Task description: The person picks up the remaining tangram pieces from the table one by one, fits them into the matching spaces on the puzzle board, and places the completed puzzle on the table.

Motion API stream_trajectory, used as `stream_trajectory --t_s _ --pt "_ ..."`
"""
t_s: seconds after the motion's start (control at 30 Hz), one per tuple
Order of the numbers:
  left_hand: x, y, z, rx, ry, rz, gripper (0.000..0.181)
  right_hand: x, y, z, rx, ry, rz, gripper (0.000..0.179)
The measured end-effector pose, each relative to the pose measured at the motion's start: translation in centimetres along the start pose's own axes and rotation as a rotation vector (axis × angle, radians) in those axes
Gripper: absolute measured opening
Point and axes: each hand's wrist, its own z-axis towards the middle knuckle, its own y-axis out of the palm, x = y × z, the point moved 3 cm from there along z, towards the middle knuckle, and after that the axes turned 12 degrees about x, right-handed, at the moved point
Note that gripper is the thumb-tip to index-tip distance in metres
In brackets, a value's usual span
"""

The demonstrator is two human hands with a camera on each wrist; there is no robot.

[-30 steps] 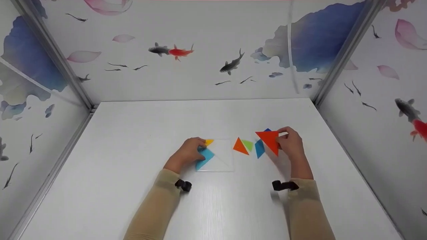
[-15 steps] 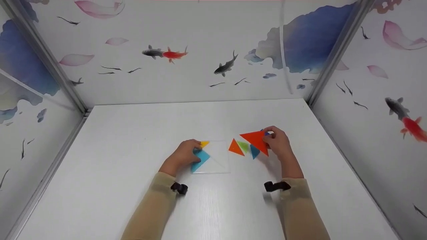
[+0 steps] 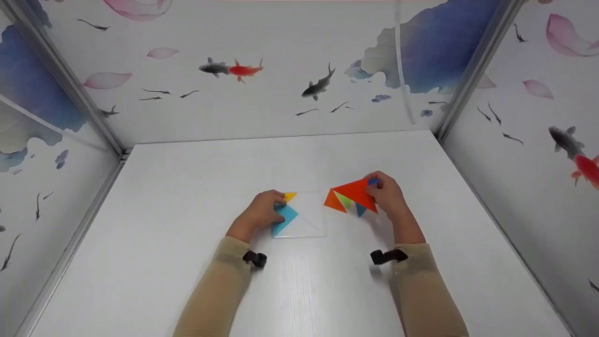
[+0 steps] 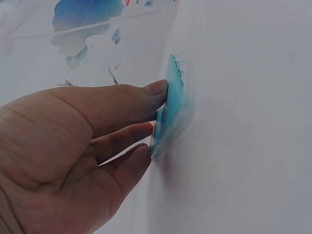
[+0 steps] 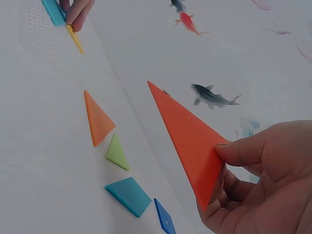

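Note:
My right hand (image 3: 388, 194) pinches a large red-orange tangram triangle (image 3: 356, 193) between thumb and fingers, raised above the table. At the left edge of a clear square tray (image 3: 309, 220), my left hand (image 3: 261, 209) grips with its thumb over a light blue triangle (image 4: 174, 95). A yellow piece (image 3: 290, 196) lies by the left fingers in the tray's far left corner. Right of the tray lie an orange triangle (image 5: 98, 119), a green triangle (image 5: 117, 153), a teal four-sided piece (image 5: 130, 196) and a dark blue piece (image 5: 165, 217). The raised triangle partly covers several of them in the head view.
The white table (image 3: 196, 187) is bounded by a back wall (image 3: 262, 112) and side walls with fish and petal prints. Metal posts (image 3: 449, 103) stand at the back corners. A small black camera (image 3: 388, 256) is strapped at each wrist.
My right hand has carried the red-orange triangle leftward, over the loose pieces and nearer the tray. The left hand stays at the tray's left edge. The head view has shifted slightly.

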Motion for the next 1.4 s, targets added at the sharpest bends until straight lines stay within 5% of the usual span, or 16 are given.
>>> stream_trajectory --t_s 0.87,1.4 --pt "0.1 -0.1 -0.4 0.005 -0.066 0.002 0.043 -1.7 4.0 -2.1 -0.097 -0.02 0.065 0.027" --pt "0.3 -0.2 -0.3 0.013 -0.08 -0.014 0.041 -2.2 6.9 -3.2 -0.103 -0.065 -0.001 0.029"
